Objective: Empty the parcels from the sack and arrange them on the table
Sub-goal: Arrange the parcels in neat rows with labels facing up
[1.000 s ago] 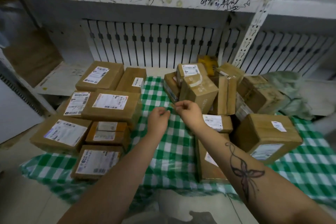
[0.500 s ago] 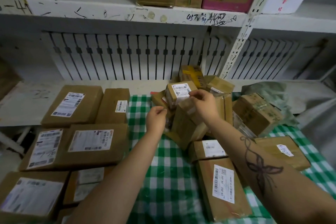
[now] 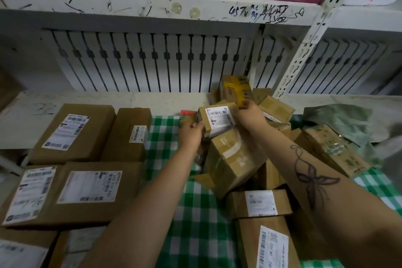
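A small brown cardboard parcel with a white label point(image 3: 217, 120) is pinched between the left hand point(image 3: 191, 135) and the right hand point(image 3: 250, 115), on top of the pile.

Open green-checked cloth lane point(image 3: 165, 137) between flat boxes point(image 3: 74, 132) left and jumbled parcel heap point(image 3: 235, 159) right.
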